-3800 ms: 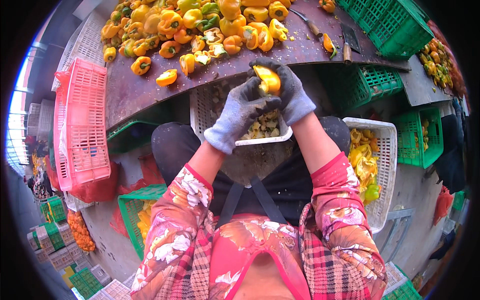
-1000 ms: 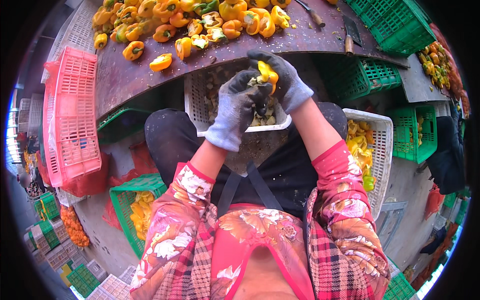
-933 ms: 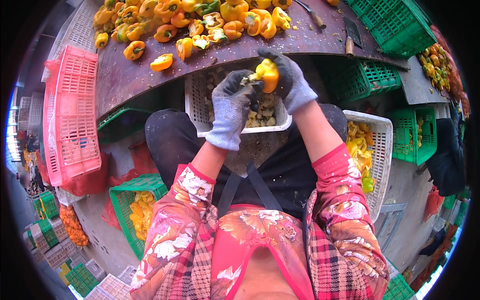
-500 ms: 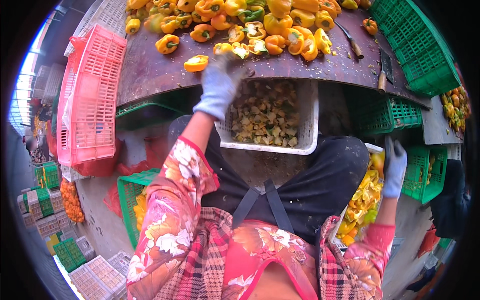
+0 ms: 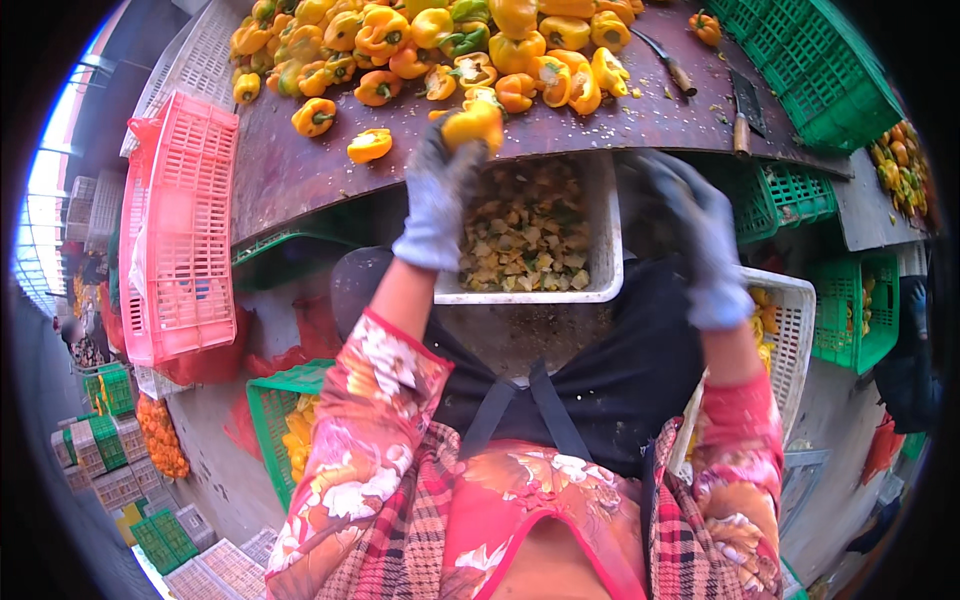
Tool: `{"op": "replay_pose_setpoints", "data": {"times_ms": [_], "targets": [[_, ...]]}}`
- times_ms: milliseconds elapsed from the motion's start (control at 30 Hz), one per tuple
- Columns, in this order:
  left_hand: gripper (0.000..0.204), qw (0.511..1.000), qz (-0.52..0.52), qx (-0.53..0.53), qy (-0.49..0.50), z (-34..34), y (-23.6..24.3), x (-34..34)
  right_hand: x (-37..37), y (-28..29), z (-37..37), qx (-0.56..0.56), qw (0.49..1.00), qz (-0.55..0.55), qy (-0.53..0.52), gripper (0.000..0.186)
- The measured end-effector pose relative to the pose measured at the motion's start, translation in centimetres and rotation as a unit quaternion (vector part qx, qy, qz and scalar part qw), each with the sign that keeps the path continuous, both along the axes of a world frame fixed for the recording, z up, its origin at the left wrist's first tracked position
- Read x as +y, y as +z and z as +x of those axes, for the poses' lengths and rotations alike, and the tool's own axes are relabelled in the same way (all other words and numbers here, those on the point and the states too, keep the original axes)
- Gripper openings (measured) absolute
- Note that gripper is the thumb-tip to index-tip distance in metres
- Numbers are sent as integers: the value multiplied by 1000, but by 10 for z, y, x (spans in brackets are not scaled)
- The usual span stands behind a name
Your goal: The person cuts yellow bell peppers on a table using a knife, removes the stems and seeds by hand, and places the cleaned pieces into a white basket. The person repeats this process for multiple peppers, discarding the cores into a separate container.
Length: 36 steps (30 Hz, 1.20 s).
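Well — left fingers gripping pepper — right fingers outstretched.

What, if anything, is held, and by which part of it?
The left hand holds a yellow pepper by its near left side; the right hand seems empty.

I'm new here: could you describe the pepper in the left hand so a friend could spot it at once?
Start at the dark tabletop across the top, and follow its near edge to the white crate of pale scraps below it. Just above that crate's left side, the gloved left hand grips a yellow-orange pepper. Unlike the loose peppers nearby, this one is held.
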<state>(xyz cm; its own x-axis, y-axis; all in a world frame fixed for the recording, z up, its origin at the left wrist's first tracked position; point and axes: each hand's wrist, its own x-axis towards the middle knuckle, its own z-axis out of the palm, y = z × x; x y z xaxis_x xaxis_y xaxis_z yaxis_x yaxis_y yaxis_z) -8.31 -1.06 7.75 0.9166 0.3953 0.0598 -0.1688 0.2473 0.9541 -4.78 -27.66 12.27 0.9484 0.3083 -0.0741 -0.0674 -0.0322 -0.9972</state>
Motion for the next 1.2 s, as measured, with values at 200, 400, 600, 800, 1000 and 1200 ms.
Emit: {"op": "replay_pose_setpoints", "data": {"times_ms": [200, 400, 600, 800, 1000, 1200], "targets": [[54, 991, 120, 22, -57, -38, -17, -69, 98, -83, 16, 125, 974, 184, 49, 33], [35, 962, -160, 117, -185, -46, 11, -73, 87, -78, 8, 221, 931, 275, 88, 27], [60, 986, 11, 83, -141, -41, 4, -91, 79, -48, -5, 250, 919, 299, 55, 26], [50, 966, -80, 106, -222, -43, 18, -92, 71, -75, 7, 209, 946, 242, 56, 22], [34, 937, -179, 167, -250, -49, 31, -72, 66, -80, 14, 134, 948, 265, 116, 25], [32, 983, 68, 115, -126, -60, 29, -81, 65, -52, 4, -28, 970, 214, 115, 27]]}}
